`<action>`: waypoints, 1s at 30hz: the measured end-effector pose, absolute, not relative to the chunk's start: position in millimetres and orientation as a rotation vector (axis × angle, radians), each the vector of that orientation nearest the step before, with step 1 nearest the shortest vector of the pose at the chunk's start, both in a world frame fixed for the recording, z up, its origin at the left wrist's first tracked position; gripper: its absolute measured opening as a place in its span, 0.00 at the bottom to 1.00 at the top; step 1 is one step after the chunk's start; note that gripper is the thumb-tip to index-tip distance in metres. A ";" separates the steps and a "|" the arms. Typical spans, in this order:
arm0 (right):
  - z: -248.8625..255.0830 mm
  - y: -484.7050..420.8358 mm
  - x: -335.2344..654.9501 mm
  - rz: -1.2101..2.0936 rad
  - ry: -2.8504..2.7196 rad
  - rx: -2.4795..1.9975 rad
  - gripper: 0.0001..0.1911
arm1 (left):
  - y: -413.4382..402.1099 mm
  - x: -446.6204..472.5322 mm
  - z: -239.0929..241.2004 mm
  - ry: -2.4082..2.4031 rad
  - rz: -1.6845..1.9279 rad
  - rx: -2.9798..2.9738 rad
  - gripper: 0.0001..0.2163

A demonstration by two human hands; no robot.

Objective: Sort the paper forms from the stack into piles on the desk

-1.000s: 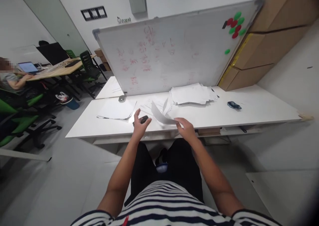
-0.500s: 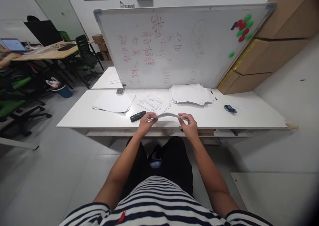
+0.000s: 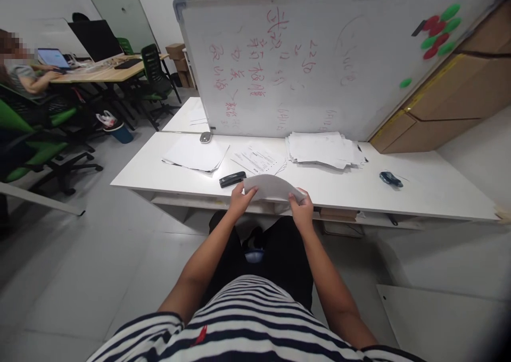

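A sheaf of white paper [image 3: 270, 187] is stretched between my two hands at the front edge of the desk, bowed upward in the middle. My left hand [image 3: 240, 199] pinches its left end, thumb on the near face. At the right end, my right hand [image 3: 301, 206] grips it the same way. How many sheets it holds, I cannot tell. Just beyond my left hand lies a black stapler [image 3: 232, 179]. Behind the held paper, some printed sheets [image 3: 259, 158] are spread on the desk.
On the white desk [image 3: 351, 191] are a thick paper stack [image 3: 319, 148], more sheets [image 3: 194, 154], a mouse [image 3: 205, 137] and a dark blue object [image 3: 390, 179]. A whiteboard [image 3: 319, 58] leans behind, beside cardboard boxes [image 3: 451, 96]. A person [image 3: 30, 77] sits far left at a laptop.
Both hands have tilted the paper, so its broad face shows now instead of its thin edge. The camera view has turned left, bringing the seated person into sight.
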State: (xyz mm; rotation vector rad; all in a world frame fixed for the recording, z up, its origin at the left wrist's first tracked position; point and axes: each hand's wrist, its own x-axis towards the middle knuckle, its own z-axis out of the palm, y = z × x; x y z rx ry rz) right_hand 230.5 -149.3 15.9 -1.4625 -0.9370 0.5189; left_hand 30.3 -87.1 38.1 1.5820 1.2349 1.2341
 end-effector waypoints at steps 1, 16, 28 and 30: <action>13.4 -149.4 229.1 0.538 -0.938 -1.463 0.20 | -85.4 30.3 38.4 1.241 1.237 1.581 0.12; -18.4 -170.3 232.5 0.515 -1.042 -1.857 0.24 | -73.8 34.2 27.1 1.252 1.230 1.606 0.20; -11.5 -224.0 223.0 1.008 -0.625 -1.571 0.19 | 1.8 -38.7 11.0 1.673 0.731 2.157 0.17; -9.0 -223.2 218.2 1.020 -0.583 -1.485 0.20 | -0.7 -42.9 10.9 1.601 0.787 2.127 0.17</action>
